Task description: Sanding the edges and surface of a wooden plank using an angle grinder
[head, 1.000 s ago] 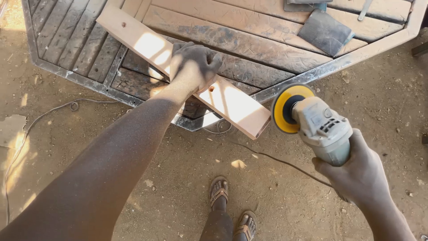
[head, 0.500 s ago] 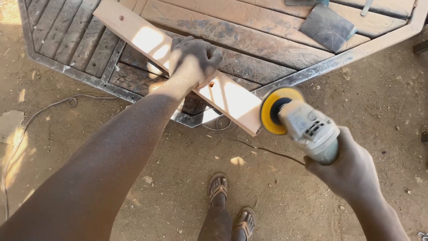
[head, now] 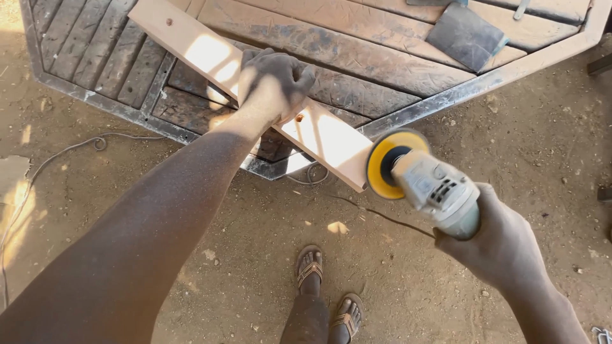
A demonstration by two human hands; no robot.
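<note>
The left hand (head: 274, 86) is clamping the stiff, light wooden plank (head: 255, 89) mid-frame; the right hand (head: 503, 239) is wrapping the heavier grinder (head: 433, 188) body, its yellow disc (head: 392, 164) meeting the plank's end.

pale tan plank (head: 255, 83); yellow disc (head: 389, 162) on grey-white grinder (head: 443, 194); brown striped sandals (head: 328, 293).

the plank (head: 255, 83) is pale, bare wood, smooth and matt. the grinder (head: 440, 191) has a grey matt plastic body and a yellow disc. the worktop (head: 357, 51) is worn, dusty wood slats in a scuffed metal frame. the ground (head: 446, 280) is rough dry dirt.
</note>
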